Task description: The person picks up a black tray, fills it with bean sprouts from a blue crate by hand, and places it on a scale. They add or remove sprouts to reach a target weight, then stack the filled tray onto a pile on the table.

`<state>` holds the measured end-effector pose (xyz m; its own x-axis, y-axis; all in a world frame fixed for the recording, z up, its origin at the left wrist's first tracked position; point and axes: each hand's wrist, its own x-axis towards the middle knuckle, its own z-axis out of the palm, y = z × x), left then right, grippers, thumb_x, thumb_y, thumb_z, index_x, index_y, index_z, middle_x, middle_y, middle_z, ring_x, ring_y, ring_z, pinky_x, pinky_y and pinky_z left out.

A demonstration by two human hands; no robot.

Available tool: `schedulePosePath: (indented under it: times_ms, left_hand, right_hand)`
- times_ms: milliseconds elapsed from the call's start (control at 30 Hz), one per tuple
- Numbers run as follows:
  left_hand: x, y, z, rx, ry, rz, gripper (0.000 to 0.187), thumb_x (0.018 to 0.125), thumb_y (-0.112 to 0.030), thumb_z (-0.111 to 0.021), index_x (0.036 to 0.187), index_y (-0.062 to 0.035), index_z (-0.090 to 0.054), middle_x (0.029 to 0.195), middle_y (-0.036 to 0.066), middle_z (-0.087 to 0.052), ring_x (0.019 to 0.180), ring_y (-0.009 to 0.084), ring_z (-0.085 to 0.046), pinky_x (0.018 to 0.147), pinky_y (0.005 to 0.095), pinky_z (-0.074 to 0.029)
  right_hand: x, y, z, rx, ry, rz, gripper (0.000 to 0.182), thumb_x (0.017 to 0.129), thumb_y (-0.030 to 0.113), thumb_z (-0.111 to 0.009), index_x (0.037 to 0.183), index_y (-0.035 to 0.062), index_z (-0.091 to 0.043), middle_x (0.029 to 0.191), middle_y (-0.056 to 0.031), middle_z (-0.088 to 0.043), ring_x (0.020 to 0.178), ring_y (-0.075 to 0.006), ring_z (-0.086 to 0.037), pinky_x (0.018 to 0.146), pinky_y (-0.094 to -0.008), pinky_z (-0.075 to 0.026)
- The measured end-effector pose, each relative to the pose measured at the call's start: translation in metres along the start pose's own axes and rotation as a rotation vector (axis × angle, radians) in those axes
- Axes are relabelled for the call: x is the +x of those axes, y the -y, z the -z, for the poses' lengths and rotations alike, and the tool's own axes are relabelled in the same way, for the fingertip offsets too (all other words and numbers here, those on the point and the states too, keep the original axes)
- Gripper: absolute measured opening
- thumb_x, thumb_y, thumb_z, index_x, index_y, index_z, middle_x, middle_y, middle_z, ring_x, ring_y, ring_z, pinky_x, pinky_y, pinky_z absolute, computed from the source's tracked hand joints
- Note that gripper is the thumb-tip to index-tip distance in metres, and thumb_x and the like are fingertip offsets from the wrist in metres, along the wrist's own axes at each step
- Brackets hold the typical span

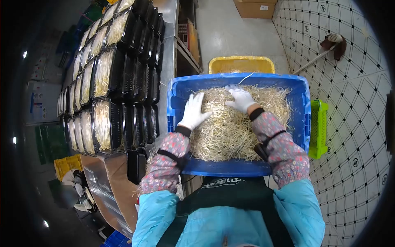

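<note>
While my left hand (193, 112) lies flat and open on the bean sprouts (230, 131), my right hand (242, 99) curls loosely into them; I'd gather gently, not crushing.

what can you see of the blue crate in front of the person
The blue crate is a rectangular plastic bin with slotted walls and a thick rim, lying level in front of the person. It holds a loose heap of pale sprouts. Both white-gloved hands, left hand and right hand, rest spread on the heap. A yellow crate sits just beyond it.
</note>
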<state>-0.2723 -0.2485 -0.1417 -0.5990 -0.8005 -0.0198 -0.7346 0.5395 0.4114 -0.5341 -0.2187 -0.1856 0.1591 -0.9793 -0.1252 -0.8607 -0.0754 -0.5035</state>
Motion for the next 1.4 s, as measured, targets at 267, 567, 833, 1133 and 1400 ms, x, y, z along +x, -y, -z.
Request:
schedulePosePath:
  times_ms: [267, 567, 833, 1133, 1400]
  left_hand:
    - [-0.109, -0.017, -0.01, 0.002, 0.564, -0.064, 0.109, 0.06, -0.065, -0.08, 0.14, -0.0022, -0.042, 0.126, 0.023, -0.053, 0.121, 0.0405, -0.05, 0.109, 0.0541, -0.032]
    - [-0.063, -0.046, -0.004, -0.15, 0.565, 0.44, 0.075, 0.071, -0.039, -0.08, 0.133, -0.0106, -0.051, 0.107, 0.021, -0.068, 0.099, 0.0386, -0.066, 0.089, 0.0424, -0.052]
    - [-0.095, -0.022, 0.007, -0.095, 0.386, 0.327, 0.077, 0.069, -0.037, -0.078, 0.135, -0.0082, -0.05, 0.11, 0.021, -0.066, 0.101, 0.0386, -0.064, 0.088, 0.0442, -0.052]
    - [-0.109, -0.01, -0.028, -0.08, 0.551, 0.37, 0.095, 0.067, -0.026, -0.083, 0.146, -0.007, -0.032, 0.126, 0.028, -0.054, 0.113, 0.0407, -0.058, 0.093, 0.0437, -0.05]
    - [-0.09, -0.072, 0.048, -0.179, -0.037, -0.154, 0.05, 0.076, -0.011, -0.073, 0.125, -0.0096, -0.06, 0.113, 0.013, -0.066, 0.106, 0.0331, -0.064, 0.09, 0.0386, -0.052]
  right_hand:
    - [-0.136, 0.04, 0.002, 0.055, 0.394, 0.234, 0.116, 0.064, 0.056, -0.082, 0.152, 0.0065, -0.024, 0.14, -0.0229, -0.045, 0.129, -0.0383, -0.046, 0.105, -0.0465, -0.039]
    - [-0.107, 0.036, -0.004, 0.126, 0.349, -0.025, 0.101, 0.068, 0.028, -0.08, 0.153, 0.0135, -0.027, 0.144, -0.0189, -0.047, 0.118, -0.0328, -0.058, 0.098, -0.0393, -0.05]
    - [-0.113, 0.01, 0.073, 0.039, 0.338, -0.29, 0.087, 0.066, 0.033, -0.079, 0.143, 0.0149, -0.045, 0.124, -0.0167, -0.063, 0.108, -0.0356, -0.063, 0.092, -0.0435, -0.051]
    - [-0.125, -0.005, 0.008, -0.127, 0.372, -0.266, 0.109, 0.064, 0.029, -0.083, 0.154, 0.0155, -0.024, 0.137, -0.0232, -0.052, 0.121, -0.0356, -0.056, 0.096, -0.0461, -0.05]
    - [-0.093, 0.021, 0.093, 0.408, -0.113, -0.082, 0.078, 0.068, 0.021, -0.073, 0.141, 0.0138, -0.047, 0.114, -0.0182, -0.067, 0.101, -0.0345, -0.066, 0.089, -0.0405, -0.053]
